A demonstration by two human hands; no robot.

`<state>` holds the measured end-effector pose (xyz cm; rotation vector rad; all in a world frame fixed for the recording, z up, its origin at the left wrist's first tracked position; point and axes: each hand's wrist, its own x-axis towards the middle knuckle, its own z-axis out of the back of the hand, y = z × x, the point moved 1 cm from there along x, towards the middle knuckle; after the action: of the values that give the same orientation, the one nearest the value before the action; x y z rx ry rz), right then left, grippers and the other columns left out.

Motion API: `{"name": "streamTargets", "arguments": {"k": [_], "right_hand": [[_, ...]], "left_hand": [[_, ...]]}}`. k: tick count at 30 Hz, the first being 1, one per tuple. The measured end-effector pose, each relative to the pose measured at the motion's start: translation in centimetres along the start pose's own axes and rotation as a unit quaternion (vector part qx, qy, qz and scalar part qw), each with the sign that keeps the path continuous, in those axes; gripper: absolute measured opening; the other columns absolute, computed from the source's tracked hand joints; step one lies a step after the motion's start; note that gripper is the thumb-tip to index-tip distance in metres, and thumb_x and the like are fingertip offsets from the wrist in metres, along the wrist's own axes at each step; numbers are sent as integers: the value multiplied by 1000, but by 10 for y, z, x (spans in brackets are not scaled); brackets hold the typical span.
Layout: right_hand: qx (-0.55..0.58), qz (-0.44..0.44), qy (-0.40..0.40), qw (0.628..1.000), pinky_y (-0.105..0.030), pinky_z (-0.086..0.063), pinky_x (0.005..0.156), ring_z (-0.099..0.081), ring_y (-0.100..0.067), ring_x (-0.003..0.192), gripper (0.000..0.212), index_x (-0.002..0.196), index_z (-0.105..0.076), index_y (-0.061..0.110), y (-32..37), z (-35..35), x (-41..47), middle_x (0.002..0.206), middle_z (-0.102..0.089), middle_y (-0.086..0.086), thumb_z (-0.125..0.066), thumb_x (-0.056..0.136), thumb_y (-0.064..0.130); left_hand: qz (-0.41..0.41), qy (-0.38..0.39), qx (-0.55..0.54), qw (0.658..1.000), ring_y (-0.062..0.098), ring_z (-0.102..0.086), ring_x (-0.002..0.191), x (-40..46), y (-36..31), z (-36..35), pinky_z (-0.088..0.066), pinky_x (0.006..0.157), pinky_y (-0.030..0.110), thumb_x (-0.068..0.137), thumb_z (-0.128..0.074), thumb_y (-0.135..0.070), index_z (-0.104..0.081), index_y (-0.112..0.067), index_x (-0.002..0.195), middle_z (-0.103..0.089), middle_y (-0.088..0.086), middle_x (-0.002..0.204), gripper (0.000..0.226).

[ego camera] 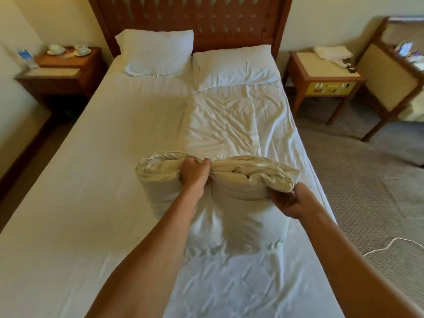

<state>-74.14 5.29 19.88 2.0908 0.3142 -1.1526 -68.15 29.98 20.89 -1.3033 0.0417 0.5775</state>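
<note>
Folded duvet [241, 177]: mid-bed, on right half of mattress [91, 180]. Left hand [195, 173]: fingers curled into top fold. Right hand [288, 200]: fingers clutching right end. Risk: unfolding on uneven lift, outer layers alone gripped.

Pillows [156, 53], wooden headboard [190, 17], bedside table [57, 80], apparently teacups [82, 49] on it

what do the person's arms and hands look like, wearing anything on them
The left forearm and right forearm are bare, no sleeves in view. The left hand and right hand wear no gloves; no watch, bracelet or ring shows.
</note>
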Motion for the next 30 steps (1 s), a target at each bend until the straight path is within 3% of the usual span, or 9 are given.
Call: {"name": "streamTargets", "arguments": {"k": [3, 5, 9, 13, 15, 20, 22, 28, 30], "right_hand": [[34, 60, 2, 998, -42, -58, 79, -70, -36, 82, 42, 142, -38, 4, 26, -25, 55, 123, -59, -24, -38, 103, 20], [-23, 85, 0, 996, -49, -51, 91, -65, -35, 92, 37, 138, -40, 12, 26, -25, 80, 130, -54, -22, -42, 103, 21], [-260, 102, -97, 955, -39, -48, 74, -58, -27, 79, 6, 95, -60, 8, -17, 17, 121, 97, -58, -17, -56, 95, 13], [-421, 116, -179, 882, -39, -49, 81, -58, -30, 103, 61, 133, -49, 2, -58, 74, 163, 121, -60, -17, -72, 86, 32], [-438, 95, -138, 883, -40, -47, 93, -55, -27, 114, 79, 141, -38, 8, -71, 92, 179, 131, -53, -10, -76, 81, 43], [-408, 91, -34, 908, -27, -55, 70, -68, -16, 94, 88, 129, -48, 18, -99, 109, 204, 110, -67, -1, -88, 59, 54], [-409, 91, -19, 908, -29, -57, 72, -70, -17, 94, 93, 126, -50, 23, -108, 115, 217, 108, -70, 0, -91, 49, 54], [-395, 22, -13, 918, -39, -60, 77, -74, -21, 85, 56, 109, -67, 14, -118, 118, 217, 94, -76, -5, -89, 63, 37], [-386, 13, -23, 922, -44, -60, 79, -73, -25, 88, 64, 115, -63, 10, -112, 120, 215, 101, -74, -10, -90, 64, 36]], "left_hand": [[53, 113, -208, 970, 14, -64, 81, 54, -7, -19, -53, 72, 39, 89, -64, -16, -51, -23, 102, -63, 7, 101, 20], [47, 106, -196, 974, 13, -60, 93, 75, 11, -9, -52, 76, 41, 89, -64, -20, -49, -33, 110, -59, 2, 112, 29], [93, -17, -56, 994, 10, -54, 75, 85, 95, 36, -48, 73, 36, 90, -64, -19, -53, -22, 119, -56, -4, 97, 31], [177, 6, 47, 983, 21, -60, 91, 84, 191, 59, -50, 76, 37, 86, -71, -38, -54, -16, 126, -62, 8, 120, 49], [177, 32, 66, 981, 21, -63, 97, 86, 219, 56, -50, 76, 35, 81, -72, -49, -57, -15, 125, -65, 5, 121, 58], [228, 45, 31, 972, 18, -57, 108, 94, 257, 47, -46, 93, 37, 67, -79, -62, -50, -23, 131, -60, -1, 124, 81], [226, 50, 24, 973, 21, -62, 107, 93, 273, 46, -48, 94, 38, 50, -83, -69, -58, -20, 124, -67, 1, 118, 93], [156, -8, 49, 987, 21, -61, 105, 79, 269, 41, -47, 92, 35, 77, -78, -46, -60, -9, 128, -64, 4, 116, 65], [144, -26, 54, 988, 20, -60, 98, 75, 262, 33, -46, 84, 31, 84, -74, -38, -62, -6, 123, -63, 4, 109, 52]]}}
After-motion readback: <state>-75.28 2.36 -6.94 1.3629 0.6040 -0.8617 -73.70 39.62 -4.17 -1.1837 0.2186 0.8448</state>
